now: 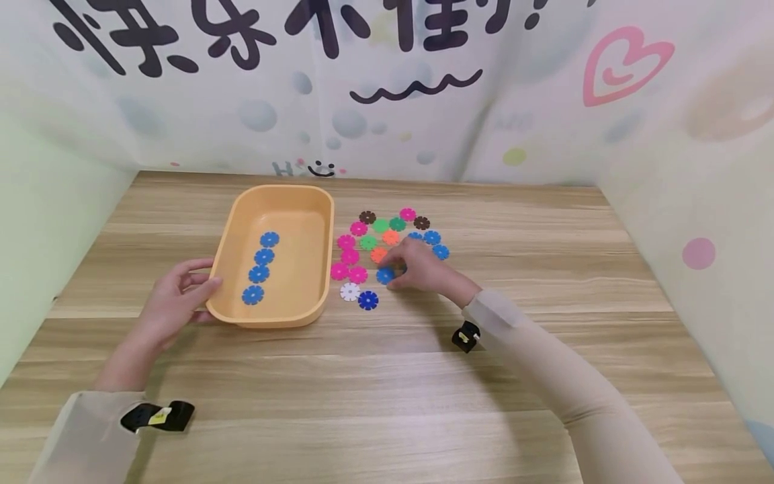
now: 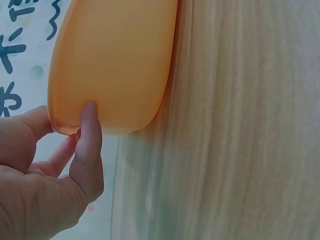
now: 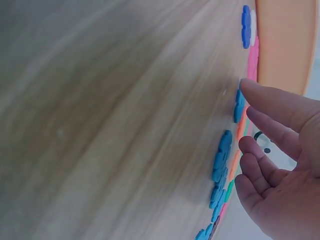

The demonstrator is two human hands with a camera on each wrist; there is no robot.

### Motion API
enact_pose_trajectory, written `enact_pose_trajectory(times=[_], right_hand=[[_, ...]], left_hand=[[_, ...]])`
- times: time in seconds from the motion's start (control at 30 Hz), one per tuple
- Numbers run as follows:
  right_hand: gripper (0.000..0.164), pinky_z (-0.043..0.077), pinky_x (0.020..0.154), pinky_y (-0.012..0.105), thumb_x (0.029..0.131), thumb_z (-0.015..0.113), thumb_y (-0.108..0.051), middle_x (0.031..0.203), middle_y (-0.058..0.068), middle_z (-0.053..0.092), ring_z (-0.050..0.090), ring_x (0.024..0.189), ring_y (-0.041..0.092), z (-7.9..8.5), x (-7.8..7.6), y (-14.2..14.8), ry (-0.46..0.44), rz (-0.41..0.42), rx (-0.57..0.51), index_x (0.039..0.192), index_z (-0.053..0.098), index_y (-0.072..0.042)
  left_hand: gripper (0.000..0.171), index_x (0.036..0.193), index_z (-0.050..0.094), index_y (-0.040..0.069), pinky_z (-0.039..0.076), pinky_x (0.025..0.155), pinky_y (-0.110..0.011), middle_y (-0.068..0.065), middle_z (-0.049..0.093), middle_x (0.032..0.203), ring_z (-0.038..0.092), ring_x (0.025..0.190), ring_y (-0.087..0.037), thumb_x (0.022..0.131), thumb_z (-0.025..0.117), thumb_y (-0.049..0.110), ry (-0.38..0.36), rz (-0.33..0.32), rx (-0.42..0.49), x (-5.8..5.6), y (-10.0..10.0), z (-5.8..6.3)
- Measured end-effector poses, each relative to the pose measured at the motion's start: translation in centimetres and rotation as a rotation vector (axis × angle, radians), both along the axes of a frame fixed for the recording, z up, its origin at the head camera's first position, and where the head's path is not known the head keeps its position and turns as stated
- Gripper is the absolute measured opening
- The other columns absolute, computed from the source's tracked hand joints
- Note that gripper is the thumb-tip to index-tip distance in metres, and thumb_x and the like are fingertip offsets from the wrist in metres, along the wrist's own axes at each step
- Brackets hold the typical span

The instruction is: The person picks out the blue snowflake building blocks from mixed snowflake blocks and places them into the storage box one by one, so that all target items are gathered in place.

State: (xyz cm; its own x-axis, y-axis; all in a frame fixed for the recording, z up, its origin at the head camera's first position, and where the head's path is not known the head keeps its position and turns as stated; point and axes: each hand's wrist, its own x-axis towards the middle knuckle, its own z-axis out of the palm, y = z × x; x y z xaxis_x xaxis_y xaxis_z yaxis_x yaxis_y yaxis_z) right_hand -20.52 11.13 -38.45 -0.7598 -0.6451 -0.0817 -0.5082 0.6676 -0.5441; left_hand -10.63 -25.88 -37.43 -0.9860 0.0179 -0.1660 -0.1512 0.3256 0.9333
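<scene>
My left hand (image 1: 175,296) holds the near left corner of an orange plastic tub (image 1: 329,262); in the left wrist view, its fingers (image 2: 90,120) lie along the wall and rim. Inside the tub, several light blue snowflake discs (image 1: 259,273) form a row. My right hand (image 1: 420,265) reaches low over the loose discs, thumb and index fingertips right at the edge of a light blue snowflake disc (image 1: 383,275) lying on the table. The right wrist view shows that blue disc (image 3: 239,105) beside the thumb tip, with a gap between thumb and fingers. Its palm covers part of the pile.
Pink discs (image 1: 349,257), green discs (image 1: 368,243), orange discs (image 1: 390,236), brown discs (image 1: 367,217) and more blue discs (image 1: 441,252) lie right of the tub. A white disc (image 1: 349,292) and a dark blue disc (image 1: 368,300) lie nearest. A printed cloth (image 1: 375,134) hangs behind the table.
</scene>
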Motion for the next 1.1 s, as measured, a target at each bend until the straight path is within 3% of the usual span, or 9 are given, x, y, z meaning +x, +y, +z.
enact_pose_trajectory(times=[0.23,0.53,0.77,1.1], right_hand=[[0.037,0.035,0.071,0.028,0.071,0.08,-0.013,0.084,0.0,0.06,0.04,0.081,0.019,-0.1,-0.1,-0.1,0.007,-0.005,0.032,0.106,0.068,-0.007],[0.034,0.047,0.081,0.027,0.069,0.08,-0.011,0.097,0.004,0.065,0.054,0.089,0.016,0.1,-0.8,-0.5,-0.057,-0.016,0.047,0.101,0.068,-0.005],[0.032,0.047,0.078,0.029,0.069,0.081,-0.01,0.092,0.002,0.062,0.052,0.086,0.018,0.1,-1.3,-0.5,-0.104,-0.005,0.048,0.097,0.065,-0.006],[0.032,0.048,0.077,0.027,0.072,0.077,-0.009,0.092,0.003,0.059,0.052,0.086,0.018,0.4,-0.8,-0.6,-0.128,0.023,0.054,0.1,0.062,-0.005]], left_hand=[[0.056,0.135,0.025,-0.008,0.057,0.061,-0.034,-0.023,0.04,0.11,0.059,0.073,-0.002,0.095,0.05,0.021,-0.001,0.005,-0.006,0.0,0.0,0.0],[0.056,0.136,0.025,-0.007,0.057,0.061,-0.033,-0.025,0.04,0.113,0.059,0.073,-0.002,0.095,0.05,0.023,-0.005,0.006,-0.019,0.0,0.0,0.0],[0.057,0.137,0.025,-0.006,0.057,0.061,-0.033,-0.025,0.04,0.115,0.059,0.074,-0.002,0.095,0.05,0.023,-0.014,0.009,-0.025,0.0,0.0,0.1],[0.058,0.138,0.024,-0.006,0.057,0.062,-0.032,-0.026,0.039,0.117,0.059,0.074,-0.001,0.095,0.05,0.025,-0.021,0.011,-0.032,0.0,0.0,0.1]])
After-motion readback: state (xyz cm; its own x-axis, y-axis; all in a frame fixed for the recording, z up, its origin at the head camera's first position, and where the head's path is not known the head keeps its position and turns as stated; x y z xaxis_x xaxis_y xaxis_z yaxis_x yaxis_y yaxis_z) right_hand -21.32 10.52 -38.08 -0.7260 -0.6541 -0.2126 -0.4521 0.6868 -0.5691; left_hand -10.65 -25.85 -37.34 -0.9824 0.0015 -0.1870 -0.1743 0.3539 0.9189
